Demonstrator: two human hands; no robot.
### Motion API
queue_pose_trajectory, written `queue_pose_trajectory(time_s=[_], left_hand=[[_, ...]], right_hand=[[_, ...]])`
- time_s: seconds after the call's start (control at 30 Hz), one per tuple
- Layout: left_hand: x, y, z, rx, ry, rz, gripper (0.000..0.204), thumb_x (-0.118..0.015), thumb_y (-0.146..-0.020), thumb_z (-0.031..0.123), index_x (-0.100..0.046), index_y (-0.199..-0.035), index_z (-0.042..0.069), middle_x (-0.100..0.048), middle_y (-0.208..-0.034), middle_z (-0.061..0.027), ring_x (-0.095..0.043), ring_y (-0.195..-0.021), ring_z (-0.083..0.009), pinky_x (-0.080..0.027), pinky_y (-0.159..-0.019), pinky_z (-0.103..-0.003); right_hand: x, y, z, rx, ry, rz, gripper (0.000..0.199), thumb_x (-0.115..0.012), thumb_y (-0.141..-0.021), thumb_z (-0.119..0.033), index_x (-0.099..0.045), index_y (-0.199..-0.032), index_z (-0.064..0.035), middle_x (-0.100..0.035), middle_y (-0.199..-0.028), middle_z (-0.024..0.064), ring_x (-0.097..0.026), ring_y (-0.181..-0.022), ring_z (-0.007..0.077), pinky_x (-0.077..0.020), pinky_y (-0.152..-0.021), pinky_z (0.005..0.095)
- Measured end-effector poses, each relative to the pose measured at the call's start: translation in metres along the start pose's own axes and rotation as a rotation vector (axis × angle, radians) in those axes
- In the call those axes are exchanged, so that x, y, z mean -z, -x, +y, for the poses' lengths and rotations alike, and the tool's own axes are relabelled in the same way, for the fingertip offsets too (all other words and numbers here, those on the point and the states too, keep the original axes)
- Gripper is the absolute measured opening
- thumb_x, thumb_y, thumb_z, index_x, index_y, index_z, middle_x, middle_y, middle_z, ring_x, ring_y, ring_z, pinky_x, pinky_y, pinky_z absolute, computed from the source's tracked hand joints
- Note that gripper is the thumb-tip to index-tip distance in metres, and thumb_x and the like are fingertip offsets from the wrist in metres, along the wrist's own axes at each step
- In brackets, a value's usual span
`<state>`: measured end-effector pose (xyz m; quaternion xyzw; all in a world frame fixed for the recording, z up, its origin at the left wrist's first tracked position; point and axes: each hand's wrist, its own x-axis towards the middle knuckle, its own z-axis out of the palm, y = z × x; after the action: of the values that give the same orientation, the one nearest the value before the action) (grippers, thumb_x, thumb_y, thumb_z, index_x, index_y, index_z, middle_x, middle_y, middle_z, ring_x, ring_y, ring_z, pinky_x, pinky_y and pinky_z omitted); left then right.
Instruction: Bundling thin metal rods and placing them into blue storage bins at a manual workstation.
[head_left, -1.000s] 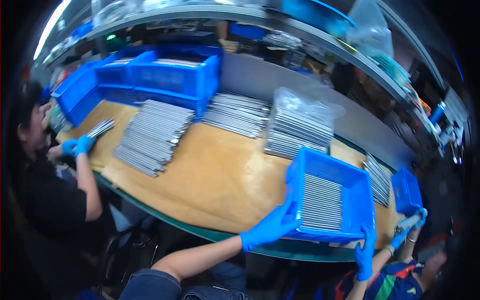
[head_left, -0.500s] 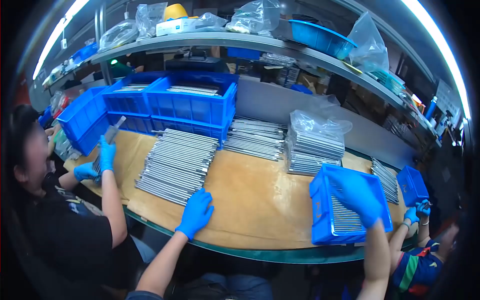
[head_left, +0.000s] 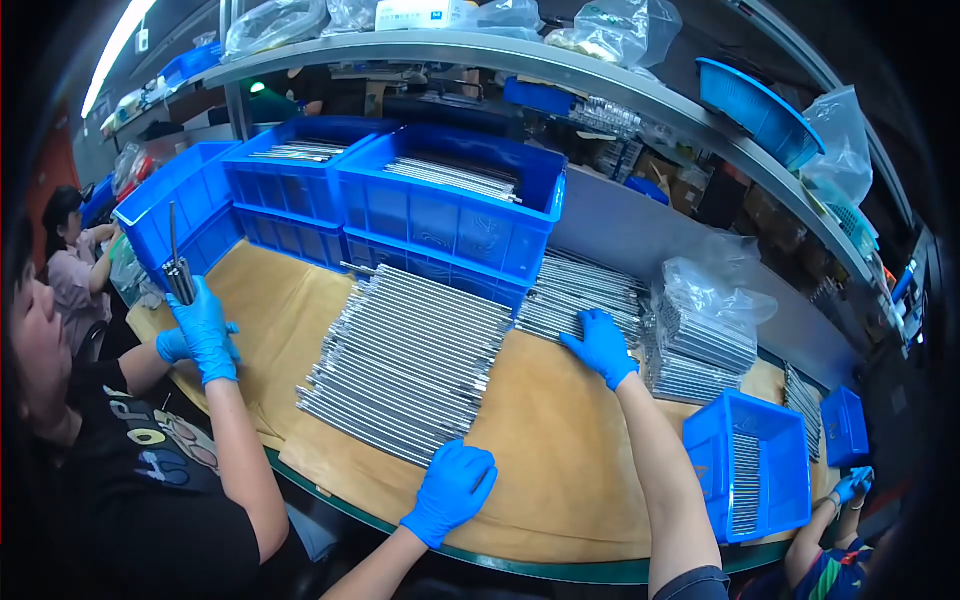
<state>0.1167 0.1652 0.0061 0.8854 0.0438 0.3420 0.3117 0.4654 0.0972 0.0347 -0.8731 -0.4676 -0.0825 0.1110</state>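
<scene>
Here the bench (head_left: 560, 490), covered in brown paper, carries a broad rod pile (head_left: 410, 365) in front of stacked blue bins (head_left: 450, 215). The left hand (head_left: 452, 490), blue-gloved, lies flat and open with its fingertips touching the pile's near edge, gripping nothing. Up and right of it, the right hand (head_left: 602, 345) rests palm down, fingers spread, on a second rod stack (head_left: 580, 295), also holding nothing. Just right of that hand sit bagged rods (head_left: 705, 335); nearer, right of the forearm, stands a small blue bin (head_left: 755, 480). Far left, a co-worker's gloved hands (head_left: 200, 330) clasp a rod bundle (head_left: 178, 270) upright.
</scene>
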Motion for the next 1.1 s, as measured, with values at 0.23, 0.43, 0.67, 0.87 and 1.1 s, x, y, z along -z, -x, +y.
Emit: queue_pose_trajectory(time_s=[0.23, 0.43, 0.67, 0.87, 1.1], left_hand=[[-0.005, -0.007, 0.001, 0.037, 0.015, -0.026, 0.009, -0.061, -0.078, 0.010, -0.059, -0.086, 0.006, -0.058, -0.080, -0.0095, -0.054, -0.077, -0.0294, -0.042, -0.079, -0.038], [-0.007, -0.006, -0.001, 0.043, 0.022, -0.026, 0.009, -0.061, -0.079, 0.013, -0.057, -0.083, 0.006, -0.056, -0.079, -0.0099, -0.053, -0.077, -0.0296, -0.041, -0.081, -0.039], [-0.005, -0.003, 0.001, 0.031, -0.026, -0.040, 0.010, -0.062, -0.079, 0.013, -0.059, -0.085, 0.007, -0.057, -0.079, -0.0093, -0.053, -0.077, -0.0293, -0.042, -0.076, -0.038], [-0.008, 0.001, 0.002, 0.039, -0.057, -0.009, 0.009, -0.062, -0.079, 0.015, -0.058, -0.083, 0.007, -0.056, -0.081, -0.0097, -0.052, -0.079, -0.0295, -0.041, -0.077, -0.039], [-0.014, 0.003, 0.002, -0.027, -0.111, -0.008, 0.008, -0.059, -0.080, 0.014, -0.055, -0.080, 0.007, -0.054, -0.079, -0.0100, -0.052, -0.079, -0.0304, -0.041, -0.078, -0.039]], right_hand=[[0.001, -0.007, 0.011, -0.044, 0.005, 0.022, 0.070, -0.064, -0.068, -0.060, -0.062, -0.100, 0.0032, -0.056, -0.104, 0.0225, -0.052, -0.099, 0.0363, -0.0451, -0.083, 0.0426], [0.028, -0.008, 0.001, -0.139, -0.079, -0.283, 0.073, -0.065, -0.066, -0.063, -0.062, -0.094, 0.0042, -0.056, -0.106, 0.0245, -0.052, -0.099, 0.0379, -0.0448, -0.084, 0.0429], [0.013, 0.014, 0.020, 0.268, -0.055, -0.240, 0.071, -0.072, -0.059, -0.057, -0.060, -0.093, 0.0044, -0.057, -0.104, 0.0280, -0.055, -0.097, 0.0383, -0.0471, -0.083, 0.0428], [0.026, 0.016, -0.017, 0.015, 0.131, -0.456, 0.061, -0.073, -0.055, -0.038, -0.060, -0.099, 0.0023, -0.056, -0.109, 0.0276, -0.055, -0.102, 0.0387, -0.0487, -0.084, 0.0429], [0.018, 0.024, -0.025, -0.077, 0.127, -0.381, 0.043, -0.066, -0.061, -0.025, -0.061, -0.094, 0.0016, -0.061, -0.098, 0.0270, -0.059, -0.093, 0.0390, -0.0501, -0.079, 0.0435]])
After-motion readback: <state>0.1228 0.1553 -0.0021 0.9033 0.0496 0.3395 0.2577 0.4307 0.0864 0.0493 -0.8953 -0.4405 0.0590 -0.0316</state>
